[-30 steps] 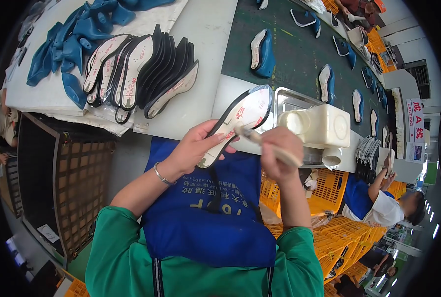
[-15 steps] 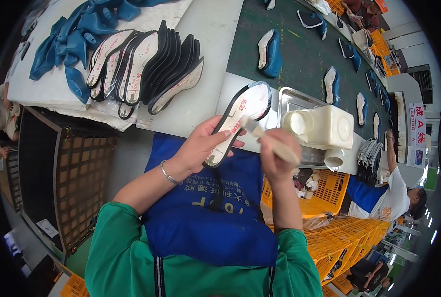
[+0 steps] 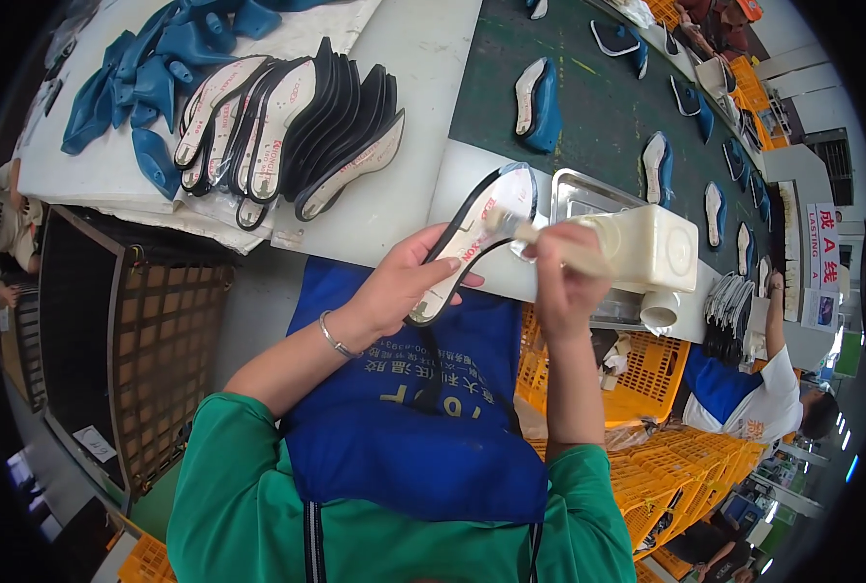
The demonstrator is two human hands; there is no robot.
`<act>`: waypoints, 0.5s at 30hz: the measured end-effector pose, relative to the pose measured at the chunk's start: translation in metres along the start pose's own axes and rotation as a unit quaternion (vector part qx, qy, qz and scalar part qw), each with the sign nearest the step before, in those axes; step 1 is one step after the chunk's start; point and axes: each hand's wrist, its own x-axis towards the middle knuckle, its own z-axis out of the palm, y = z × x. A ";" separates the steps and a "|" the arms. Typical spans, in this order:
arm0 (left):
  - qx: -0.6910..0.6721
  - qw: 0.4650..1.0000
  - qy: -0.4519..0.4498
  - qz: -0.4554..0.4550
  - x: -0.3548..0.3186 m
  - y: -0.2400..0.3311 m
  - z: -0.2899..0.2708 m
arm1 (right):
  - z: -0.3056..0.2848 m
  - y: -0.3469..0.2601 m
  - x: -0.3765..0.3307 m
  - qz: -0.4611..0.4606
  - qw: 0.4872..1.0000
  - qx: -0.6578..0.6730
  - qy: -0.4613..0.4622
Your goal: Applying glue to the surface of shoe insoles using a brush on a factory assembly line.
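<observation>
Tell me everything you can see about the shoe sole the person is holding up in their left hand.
The long white-faced shoe sole with a black rim looks like rubber or foam, with red print on its pale inner face. It is held tilted above the white table edge, toe end pointing up and away. The left hand cups its lower part from beneath; the right hand presses a pale-handled brush against its upper face.

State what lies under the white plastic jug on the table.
The white plastic jug sits in a shallow metal tray on the white table. The right hand and brush cover the tray's near part; the tray floor beneath the jug is hidden.
</observation>
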 end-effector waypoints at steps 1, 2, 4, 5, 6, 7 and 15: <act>0.015 1.000 0.001 -0.002 -0.002 0.000 0.001 | -0.001 0.000 0.010 0.007 1.000 0.009 0.019; 0.015 1.000 0.002 0.000 -0.002 0.000 0.002 | -0.003 0.004 0.019 -0.021 0.999 -0.041 0.012; 0.056 0.998 0.008 0.024 -0.002 -0.003 0.004 | -0.004 0.003 0.021 -0.044 0.996 -0.068 -0.019; 0.056 0.998 0.011 0.025 -0.001 -0.004 0.004 | -0.004 0.000 0.017 -0.057 0.992 -0.095 -0.054; 0.058 0.998 0.010 0.031 0.001 -0.005 0.004 | -0.003 -0.004 0.013 -0.105 0.986 -0.115 -0.065; 0.061 0.997 0.010 0.036 0.002 -0.005 0.003 | 0.000 -0.008 0.011 -0.153 0.976 -0.134 -0.075; 0.094 0.995 0.012 0.036 0.002 -0.005 0.003 | 0.000 -0.004 0.018 -0.039 0.996 -0.056 -0.050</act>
